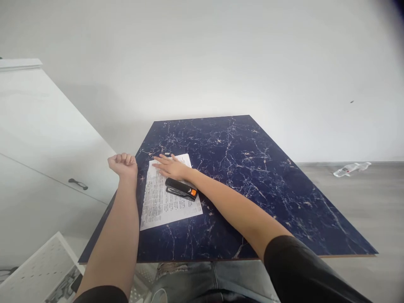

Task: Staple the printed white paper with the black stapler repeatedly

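Observation:
A printed sheet of paper (164,202) lies on the left part of a dark blue marbled table (252,176). A black stapler with an orange end (181,189) rests on the sheet. My right hand (170,166) lies flat with fingers stretched out on the paper's far end, just beyond the stapler. My left hand (123,163) is closed in a fist at the table's left edge, beside the paper, with nothing visible in it.
A white cabinet with a dark handle (78,183) stands to the left of the table. A plastic bottle (352,169) lies on the grey floor at the right. A white perforated board (38,269) sits at the lower left.

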A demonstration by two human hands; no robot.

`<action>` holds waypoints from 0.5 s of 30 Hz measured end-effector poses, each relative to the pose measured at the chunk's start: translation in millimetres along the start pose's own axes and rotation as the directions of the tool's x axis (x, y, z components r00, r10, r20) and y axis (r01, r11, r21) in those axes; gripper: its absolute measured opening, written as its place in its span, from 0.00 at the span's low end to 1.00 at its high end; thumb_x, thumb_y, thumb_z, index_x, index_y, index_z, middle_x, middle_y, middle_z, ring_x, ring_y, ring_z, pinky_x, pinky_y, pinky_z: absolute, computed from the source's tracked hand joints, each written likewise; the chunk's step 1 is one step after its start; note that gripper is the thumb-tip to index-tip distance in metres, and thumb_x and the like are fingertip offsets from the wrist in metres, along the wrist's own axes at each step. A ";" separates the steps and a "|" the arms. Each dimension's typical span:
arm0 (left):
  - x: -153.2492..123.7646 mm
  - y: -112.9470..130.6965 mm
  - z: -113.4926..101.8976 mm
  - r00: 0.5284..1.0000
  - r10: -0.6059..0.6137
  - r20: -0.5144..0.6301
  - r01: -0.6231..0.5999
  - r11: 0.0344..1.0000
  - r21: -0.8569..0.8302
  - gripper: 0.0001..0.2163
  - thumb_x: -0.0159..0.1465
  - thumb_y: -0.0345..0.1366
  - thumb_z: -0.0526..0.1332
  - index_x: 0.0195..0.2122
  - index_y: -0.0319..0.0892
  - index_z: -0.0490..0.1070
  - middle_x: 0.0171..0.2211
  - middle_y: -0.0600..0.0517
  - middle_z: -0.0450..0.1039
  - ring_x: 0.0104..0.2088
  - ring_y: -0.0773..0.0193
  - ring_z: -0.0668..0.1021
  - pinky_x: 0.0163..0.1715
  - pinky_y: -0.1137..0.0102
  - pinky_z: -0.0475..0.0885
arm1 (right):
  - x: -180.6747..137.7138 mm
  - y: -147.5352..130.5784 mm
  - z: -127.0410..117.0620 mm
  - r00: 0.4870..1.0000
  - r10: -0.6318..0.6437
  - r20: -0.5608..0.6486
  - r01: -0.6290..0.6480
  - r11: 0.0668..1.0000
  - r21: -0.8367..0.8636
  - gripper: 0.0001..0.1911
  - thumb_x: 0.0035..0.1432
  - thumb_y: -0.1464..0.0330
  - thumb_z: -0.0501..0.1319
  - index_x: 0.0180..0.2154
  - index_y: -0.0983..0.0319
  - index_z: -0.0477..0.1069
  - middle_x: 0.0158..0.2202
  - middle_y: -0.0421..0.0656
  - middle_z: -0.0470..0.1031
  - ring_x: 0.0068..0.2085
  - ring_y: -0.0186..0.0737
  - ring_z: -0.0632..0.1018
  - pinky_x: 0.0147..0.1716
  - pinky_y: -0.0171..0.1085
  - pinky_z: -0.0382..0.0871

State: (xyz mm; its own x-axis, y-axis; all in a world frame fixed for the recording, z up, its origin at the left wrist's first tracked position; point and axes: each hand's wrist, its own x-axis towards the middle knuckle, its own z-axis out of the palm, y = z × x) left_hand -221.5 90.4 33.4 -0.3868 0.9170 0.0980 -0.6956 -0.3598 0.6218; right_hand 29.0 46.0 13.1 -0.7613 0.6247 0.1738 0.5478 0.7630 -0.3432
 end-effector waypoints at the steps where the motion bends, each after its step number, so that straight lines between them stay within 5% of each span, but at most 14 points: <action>1: -0.6 -0.2 0.7 1.000 -0.009 0.005 0.009 1.000 -0.009 0.20 0.59 0.34 0.54 0.29 0.44 0.35 0.20 0.60 0.36 0.16 0.72 0.48 0.18 0.73 0.50 | -7.6 0.5 0.7 0.998 -0.042 0.042 0.042 0.999 0.011 0.30 0.81 0.57 0.45 0.77 0.55 0.56 0.81 0.43 0.45 0.81 0.52 0.46 0.77 0.66 0.35; 10: -11.0 -14.5 16.4 0.993 -0.081 0.080 0.079 0.996 0.027 0.20 0.62 0.32 0.56 0.26 0.45 0.38 0.19 0.60 0.39 0.16 0.71 0.49 0.17 0.72 0.51 | -115.3 25.5 -24.0 0.993 0.017 0.114 -0.017 1.000 -0.006 0.31 0.81 0.56 0.44 0.78 0.53 0.53 0.81 0.40 0.45 0.81 0.48 0.47 0.78 0.60 0.32; 15: -25.8 -29.5 35.1 0.963 -0.110 0.247 0.041 0.962 0.270 0.22 0.65 0.34 0.57 0.24 0.44 0.40 0.19 0.59 0.40 0.17 0.71 0.49 0.17 0.73 0.50 | -164.3 35.9 -39.3 0.992 0.059 0.108 -0.058 0.998 -0.009 0.31 0.81 0.53 0.41 0.79 0.49 0.49 0.81 0.34 0.42 0.81 0.46 0.46 0.78 0.57 0.29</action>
State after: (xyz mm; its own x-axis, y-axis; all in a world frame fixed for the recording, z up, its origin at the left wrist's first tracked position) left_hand -169.7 83.4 39.8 -0.1459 0.9650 0.2181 -0.5214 -0.2623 0.8120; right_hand 187.3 -22.7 8.5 -0.7607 0.6470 0.0521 0.5944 0.7266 -0.3445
